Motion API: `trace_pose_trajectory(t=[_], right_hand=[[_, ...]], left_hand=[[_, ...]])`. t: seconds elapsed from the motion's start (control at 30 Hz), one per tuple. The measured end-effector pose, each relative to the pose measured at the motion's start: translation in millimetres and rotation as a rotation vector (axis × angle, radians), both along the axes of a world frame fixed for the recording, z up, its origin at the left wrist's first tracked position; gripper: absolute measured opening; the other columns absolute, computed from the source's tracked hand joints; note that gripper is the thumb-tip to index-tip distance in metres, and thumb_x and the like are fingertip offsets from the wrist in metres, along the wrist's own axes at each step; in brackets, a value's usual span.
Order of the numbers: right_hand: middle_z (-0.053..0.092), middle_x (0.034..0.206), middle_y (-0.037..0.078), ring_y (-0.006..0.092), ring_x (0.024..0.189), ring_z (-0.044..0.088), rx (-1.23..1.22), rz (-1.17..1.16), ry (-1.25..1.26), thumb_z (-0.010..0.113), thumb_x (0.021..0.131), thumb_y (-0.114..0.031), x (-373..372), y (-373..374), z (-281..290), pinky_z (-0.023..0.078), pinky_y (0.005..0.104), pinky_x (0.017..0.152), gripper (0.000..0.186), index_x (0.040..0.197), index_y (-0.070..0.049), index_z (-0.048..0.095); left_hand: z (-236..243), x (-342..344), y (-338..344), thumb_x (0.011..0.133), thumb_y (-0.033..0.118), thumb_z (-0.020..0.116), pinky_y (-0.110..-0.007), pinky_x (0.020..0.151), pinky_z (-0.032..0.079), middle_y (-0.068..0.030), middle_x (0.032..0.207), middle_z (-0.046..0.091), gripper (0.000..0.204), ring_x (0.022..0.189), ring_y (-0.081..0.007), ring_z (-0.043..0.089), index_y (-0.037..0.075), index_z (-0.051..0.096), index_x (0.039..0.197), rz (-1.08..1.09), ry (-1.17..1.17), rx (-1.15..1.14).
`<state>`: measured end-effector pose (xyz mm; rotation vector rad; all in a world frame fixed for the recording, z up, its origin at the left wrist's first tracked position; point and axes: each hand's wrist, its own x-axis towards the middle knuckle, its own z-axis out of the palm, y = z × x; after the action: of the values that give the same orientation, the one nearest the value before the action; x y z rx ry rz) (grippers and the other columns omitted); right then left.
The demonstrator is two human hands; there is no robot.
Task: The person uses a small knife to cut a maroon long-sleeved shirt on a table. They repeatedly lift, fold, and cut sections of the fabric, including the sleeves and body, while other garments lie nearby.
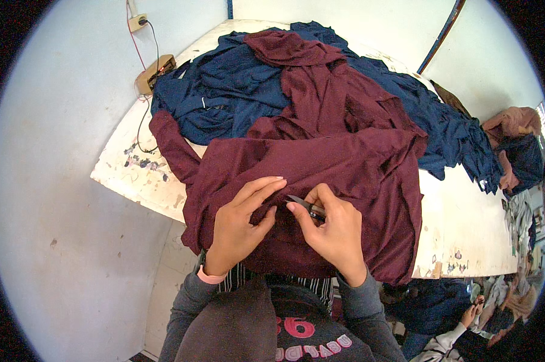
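Your maroon cloth lies under and beyond both hands. Your left hand rests on it, fingers extended, thumb apart. Your right hand grips a small dark tool between thumb and fingers. Judging by the loose folds, the cloth is soft and limp, light per layer, bulky overall; 1 pinch beside your left fingertips should hold it. Navy cloth lies farther beyond.

Left hand: resting on the maroon cloth
Right hand: pinching a dark tool between thumb and fingers
Maroon cloth: lying creased, partly over the blue cloth
Table: white, stained, under both cloths
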<state>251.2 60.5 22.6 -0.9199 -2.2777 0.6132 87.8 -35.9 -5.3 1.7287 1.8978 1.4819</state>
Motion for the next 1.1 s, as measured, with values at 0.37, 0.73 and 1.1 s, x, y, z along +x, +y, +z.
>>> trace_pose_trajectory(t=[0.37,0.73,1.1], right_hand=[[0.068,0.073,0.011,0.025,0.062,0.067,-0.082,0.113,0.087,0.08,0.087,-0.028,-8.6,1.5,3.3,0.049,0.034,0.058,0.027,0.085,-0.006,0.065],[0.072,0.093,0.005,0.0143,0.08,0.065,0.252,-0.075,0.499,0.066,0.079,0.003,52.1,60.3,36.8,0.051,0.0276,0.075,0.024,0.102,-0.002,0.071],[0.07,0.112,0.008,0.0192,0.102,0.065,0.281,-0.156,0.454,0.052,0.088,0.015,129.3,151.4,45.9,0.05,0.0312,0.096,0.034,0.116,0.0,0.066]], left_hand=[[-2.8,2.2,-4.6,0.082,-0.003,0.076,-0.031,0.084,0.061,-0.0092,0.146,0.056,0.065,0.11,-0.0233,0.071,0.012,0.058,0.142,-0.031,-0.089,0.023],[-56.6,-54.0,-14.9,0.093,0.019,0.072,-0.047,0.109,0.039,-0.0135,0.115,0.067,0.026,0.115,-0.0328,0.064,0.006,0.066,0.114,0.064,0.328,-0.086],[8.4,-98.4,-53.3,0.089,0.02,0.076,-0.04,0.091,0.046,-0.0074,0.096,0.073,0.022,0.095,-0.029,0.063,0.005,0.072,0.105,0.299,0.161,0.066]])
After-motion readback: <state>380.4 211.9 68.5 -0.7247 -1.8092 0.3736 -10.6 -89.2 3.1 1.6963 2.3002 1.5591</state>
